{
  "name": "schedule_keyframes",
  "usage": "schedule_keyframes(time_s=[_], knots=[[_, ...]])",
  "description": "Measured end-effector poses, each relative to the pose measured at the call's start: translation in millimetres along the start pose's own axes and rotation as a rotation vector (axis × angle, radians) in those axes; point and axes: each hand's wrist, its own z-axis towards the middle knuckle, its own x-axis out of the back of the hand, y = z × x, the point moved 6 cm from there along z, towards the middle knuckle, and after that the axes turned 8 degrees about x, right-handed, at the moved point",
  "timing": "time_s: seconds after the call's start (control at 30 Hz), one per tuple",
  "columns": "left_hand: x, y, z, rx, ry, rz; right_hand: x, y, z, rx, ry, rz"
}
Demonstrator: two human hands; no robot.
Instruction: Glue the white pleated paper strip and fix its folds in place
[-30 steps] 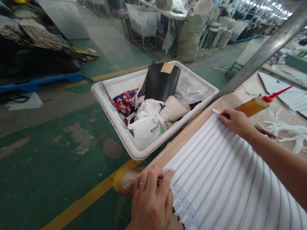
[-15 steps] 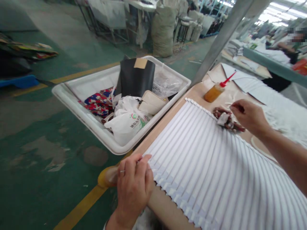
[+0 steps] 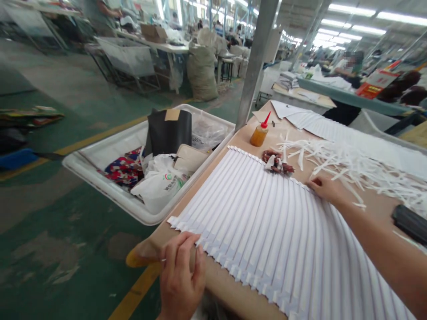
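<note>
Overlapping white strips (image 3: pixel 253 213) lie side by side in a long sheet on the brown-covered table. My left hand (image 3: pixel 183 266) is at the near edge of the strips, fingers curled and thumb close to the index fingertip, pinching that edge. At the far edge, my right hand (image 3: pixel 322 186) is closed, with thumb and index finger together on the ends of the strips. A crumpled brown and white bundle (image 3: pixel 276 162) rests on the far edge, left of my right hand. Behind it stands a bottle of amber liquid (image 3: pixel 258 135) with a red nozzle.
A white tub (image 3: pixel 110 195) with bags and a black sheet stands against the table's left side. Beyond my right hand lie loose white strips (image 3: pixel 356 171) and a black object (image 3: pixel 408 222). A metal post (image 3: pixel 255 66) rises behind the table. People work in the background.
The view has turned right and up. My right hand has moved from beside the brown bundle rightward to the far edge of the strips. My left hand has shifted along the near edge from the corner.
</note>
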Motion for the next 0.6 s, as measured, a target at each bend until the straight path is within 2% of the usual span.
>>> schedule_keyframes(time_s=[0.13,0.2,0.27,0.33,0.4,0.43,0.5,0.6], knots=[[0.2,23.1,-11.3,0.041,-0.091,-0.066,2.8,-8.1,-11.9,-0.023,0.02,-0.015],[-4.3,40.3,-12.0,0.073,-0.154,-0.125,2.2,-28.0,-30.9,0.032,-0.029,0.02],[-12.4,62.7,-7.9,0.086,-0.219,-0.22,-7.6,-69.3,-60.2,0.168,-0.195,0.12],[-22.3,86.2,-0.2,0.056,-0.275,-0.286,-25.3,-126.0,-99.4,0.332,-0.504,0.236],[-32.9,101.8,6.7,0.025,-0.344,-0.257,-34.7,-180.3,-131.8,0.444,-0.676,0.319],[-37.8,104.7,8.7,0.027,-0.394,-0.247,-37.6,-202.6,-141.3,0.484,-0.713,0.341],[-44.8,98.1,8.7,0.104,-0.503,-0.245,-43.3,-234.1,-145.8,0.543,-0.728,0.352],[-43.9,69.9,2.5,0.317,-0.578,-0.327,-59.1,-255.3,-129.8,0.575,-0.737,0.349]])
